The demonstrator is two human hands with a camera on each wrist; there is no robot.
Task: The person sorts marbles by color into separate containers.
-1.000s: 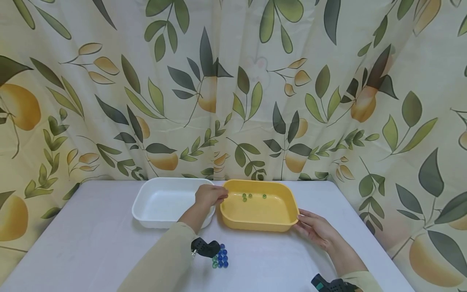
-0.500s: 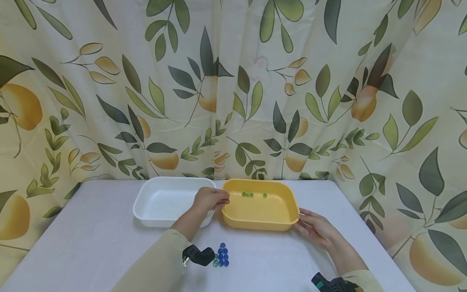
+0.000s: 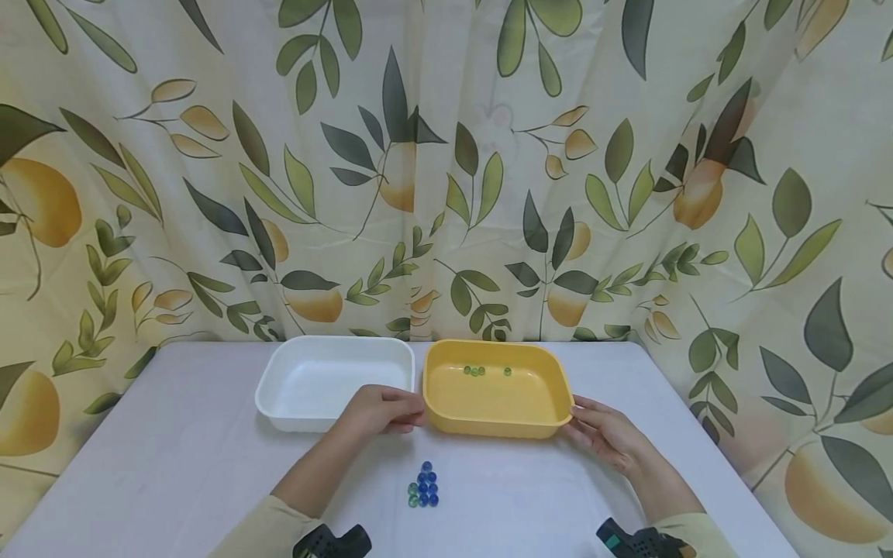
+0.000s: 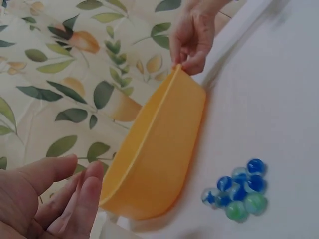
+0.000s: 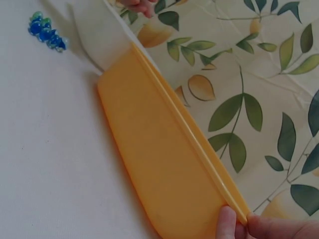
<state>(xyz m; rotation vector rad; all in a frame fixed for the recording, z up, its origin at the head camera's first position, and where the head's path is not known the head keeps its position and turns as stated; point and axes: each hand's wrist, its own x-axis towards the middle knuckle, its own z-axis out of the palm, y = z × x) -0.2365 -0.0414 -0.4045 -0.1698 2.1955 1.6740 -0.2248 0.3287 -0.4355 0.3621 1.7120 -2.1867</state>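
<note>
A yellow plastic tray (image 3: 488,426) stands on the white-covered table with several small green marbles (image 3: 481,371) inside, towards its back. My right hand (image 3: 605,438) pinches its rim at the front right corner; the right wrist view has the thumb (image 5: 279,227) on one side of the rim and a fingertip (image 5: 226,219) on the other. Beside the tray's front left corner is my left hand (image 3: 380,409), its fingers loosely bent with nothing between them in the left wrist view. Closer to me, blue and green glass marbles (image 3: 422,489) lie grouped on the table.
A white tray (image 3: 307,422) stands left of the yellow one, partly behind my left hand. Behind the table (image 3: 174,457) hangs a curtain (image 3: 446,178) printed with leaves and fruit. Both wrists wear black cameras.
My left hand has come away from the yellow tray's left rim, moving towards me. Inside that tray, the green marbles shifted slightly into a row. My right hand has stayed at its corner.
</note>
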